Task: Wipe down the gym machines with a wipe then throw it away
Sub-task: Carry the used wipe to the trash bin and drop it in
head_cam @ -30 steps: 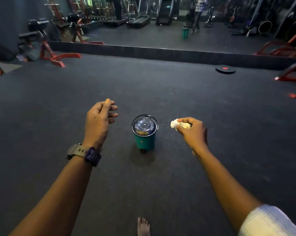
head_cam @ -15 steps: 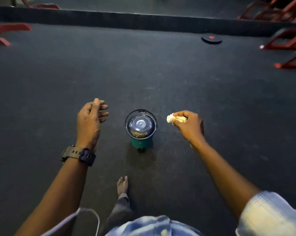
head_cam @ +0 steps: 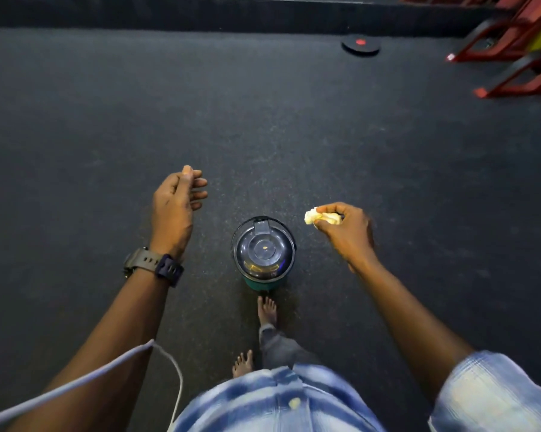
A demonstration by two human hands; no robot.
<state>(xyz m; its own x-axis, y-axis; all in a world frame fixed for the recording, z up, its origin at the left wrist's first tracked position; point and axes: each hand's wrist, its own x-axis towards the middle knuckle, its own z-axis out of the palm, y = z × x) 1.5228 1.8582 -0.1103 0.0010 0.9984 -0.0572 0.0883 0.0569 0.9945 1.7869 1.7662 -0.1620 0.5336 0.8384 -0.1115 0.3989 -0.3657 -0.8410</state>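
— How is the scene lit?

— Dim light is seen throughout; the dark floor (head_cam: 107, 135) is left murky, and a faint shadow is cast around the base of the bin (head_cam: 263, 283). Soft glare is reflected off the bin's lid (head_cam: 264, 249).

— Is anything blurred?

— The right hand (head_cam: 348, 233) and the shirt (head_cam: 278, 400) are smeared by motion, while the left hand (head_cam: 175, 210) is rendered fairly sharply. The crumpled wipe (head_cam: 320, 217) is slightly overexposed.

— And the edges?

— Wide-angle bending is noted there; the red frames (head_cam: 512, 57) are stretched and softened.
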